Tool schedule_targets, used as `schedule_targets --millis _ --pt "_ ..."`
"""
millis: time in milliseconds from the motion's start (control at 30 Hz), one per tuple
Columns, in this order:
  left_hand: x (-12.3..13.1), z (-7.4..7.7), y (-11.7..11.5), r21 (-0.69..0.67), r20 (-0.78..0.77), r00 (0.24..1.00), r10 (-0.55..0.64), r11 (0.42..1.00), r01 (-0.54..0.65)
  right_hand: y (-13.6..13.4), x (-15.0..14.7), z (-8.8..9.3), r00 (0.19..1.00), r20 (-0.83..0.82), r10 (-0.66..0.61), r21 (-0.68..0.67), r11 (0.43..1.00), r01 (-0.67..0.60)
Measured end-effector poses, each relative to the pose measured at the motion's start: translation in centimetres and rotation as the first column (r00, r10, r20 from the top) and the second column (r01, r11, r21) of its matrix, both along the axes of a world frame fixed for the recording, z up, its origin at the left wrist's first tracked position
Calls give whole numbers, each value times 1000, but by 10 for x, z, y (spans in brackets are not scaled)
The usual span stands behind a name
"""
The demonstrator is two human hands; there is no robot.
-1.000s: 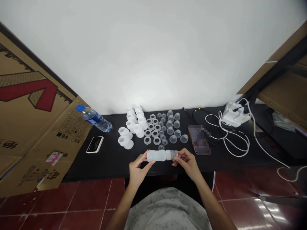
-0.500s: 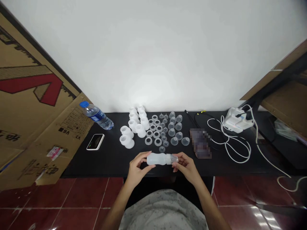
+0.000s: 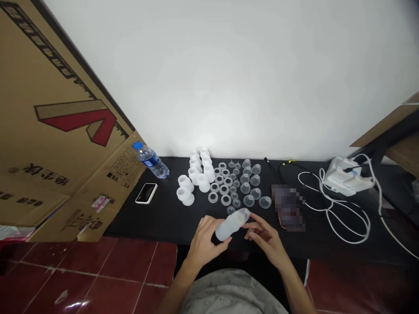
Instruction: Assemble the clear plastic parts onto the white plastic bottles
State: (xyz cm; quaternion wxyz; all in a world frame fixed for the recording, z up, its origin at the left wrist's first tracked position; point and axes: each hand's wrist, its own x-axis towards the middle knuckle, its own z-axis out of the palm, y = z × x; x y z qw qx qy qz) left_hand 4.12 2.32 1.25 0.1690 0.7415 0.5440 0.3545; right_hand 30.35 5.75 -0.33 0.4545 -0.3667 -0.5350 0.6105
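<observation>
A frosted white baby bottle (image 3: 229,226) with a clear cap is tilted over the table's front edge. Around its lower part my left hand (image 3: 207,240) is closed. My right hand (image 3: 264,239) is beside the capped end, its fingers apart; a fingertip is close to the cap, and I cannot tell whether it touches. Beyond the hands stand several white bottle bodies (image 3: 203,183). To their right lie several collar rings (image 3: 225,199), small clear nipples (image 3: 236,203) and clear dome caps (image 3: 248,200).
A water bottle (image 3: 152,161) and a white-framed device (image 3: 146,193) sit at the left, by a large cardboard box (image 3: 81,174). A blurred phone-like object (image 3: 288,207), white cables (image 3: 347,237) and a white power strip (image 3: 347,176) occupy the right of the black table (image 3: 157,224).
The baby bottle has gone from level to tilted, capped end up and to the right. My right hand has let go of the cap. The camera view has shifted slightly left.
</observation>
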Motion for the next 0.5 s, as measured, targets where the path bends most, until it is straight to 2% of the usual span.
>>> schedule_targets --millis 167,333,400,500 --pt "-5 -10 -7 49 10 996 87 995 -87 -1 -2 2 998 47 -31 -2 1000 31" --pt "-21 -25 -19 87 -21 983 181 980 -178 -2 -5 1 993 93 -66 -19 997 68" --pt "-31 -30 -22 109 -66 964 256 963 -248 -3 -6 1 992 99 -83 -14 996 85" --pt "-52 -35 -21 184 -138 892 431 896 -405 -3 -8 0 985 136 -102 9 995 102"
